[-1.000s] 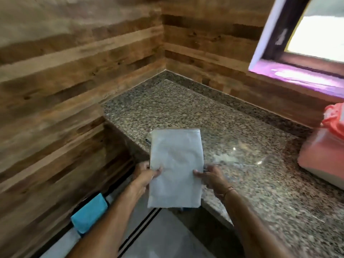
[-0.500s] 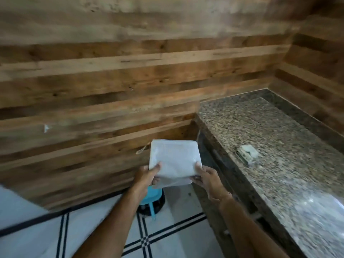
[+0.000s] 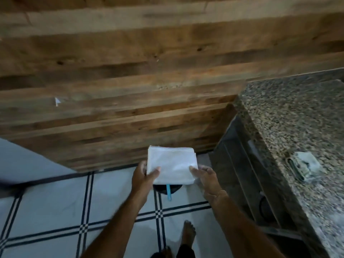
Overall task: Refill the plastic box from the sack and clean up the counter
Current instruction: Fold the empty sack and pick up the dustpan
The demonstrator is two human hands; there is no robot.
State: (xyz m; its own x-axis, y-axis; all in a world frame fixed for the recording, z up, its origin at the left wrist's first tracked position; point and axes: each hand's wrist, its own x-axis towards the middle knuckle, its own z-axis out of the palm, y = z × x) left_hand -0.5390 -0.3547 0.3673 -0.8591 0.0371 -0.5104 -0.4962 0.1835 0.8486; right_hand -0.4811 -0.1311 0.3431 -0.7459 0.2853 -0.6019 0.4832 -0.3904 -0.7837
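Sack (image 3: 172, 167), white and folded flat, hung above the tiled floor (image 3: 55, 211) just left of the table (image 3: 288, 108). Left hand (image 3: 142, 178) and right hand (image 3: 206, 178) each pinched one side edge, thumbs on top.

Sack (image 3: 172, 167) now in smaller fold

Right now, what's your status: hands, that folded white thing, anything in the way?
Left hand and right hand both pinch the folded white sack. Held over the floor, beside the counter. Dark container with blue handle partly hidden beneath it.
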